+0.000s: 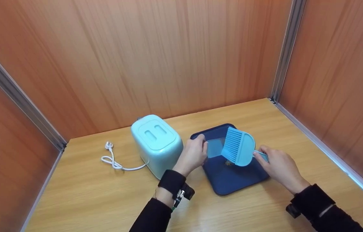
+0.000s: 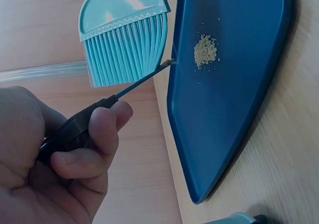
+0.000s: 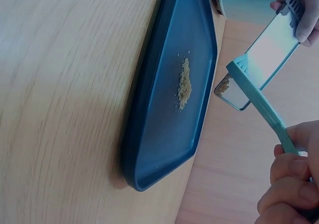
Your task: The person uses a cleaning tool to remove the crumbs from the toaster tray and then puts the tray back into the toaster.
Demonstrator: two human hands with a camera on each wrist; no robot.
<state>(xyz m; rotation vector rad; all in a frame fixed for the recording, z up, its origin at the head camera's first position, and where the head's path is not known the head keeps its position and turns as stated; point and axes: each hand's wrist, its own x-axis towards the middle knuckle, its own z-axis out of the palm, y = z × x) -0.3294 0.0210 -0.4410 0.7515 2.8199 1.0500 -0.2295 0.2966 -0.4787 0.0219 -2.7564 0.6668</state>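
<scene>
Left fingers (image 2: 82, 164) gripping handled plate (image 3: 274, 47), right fingers (image 3: 294, 191) gripping blue brush (image 1: 246, 149); crumbs (image 2: 205, 51) below, on navy tray (image 1: 236, 178)

the brush (image 1: 245, 149) is showing glossy plastic, the plate (image 3: 273, 47) is gleaming like smooth metal, the tray (image 1: 239, 178) is looking matt and smooth, the crumbs (image 2: 205, 51) are looking rough, the toaster (image 1: 160, 153) is shining, the table (image 1: 104, 196) is showing wood grain.

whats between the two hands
The turquoise brush and a flat panel, with the dark blue tray beneath them; the head view shows this.
</scene>
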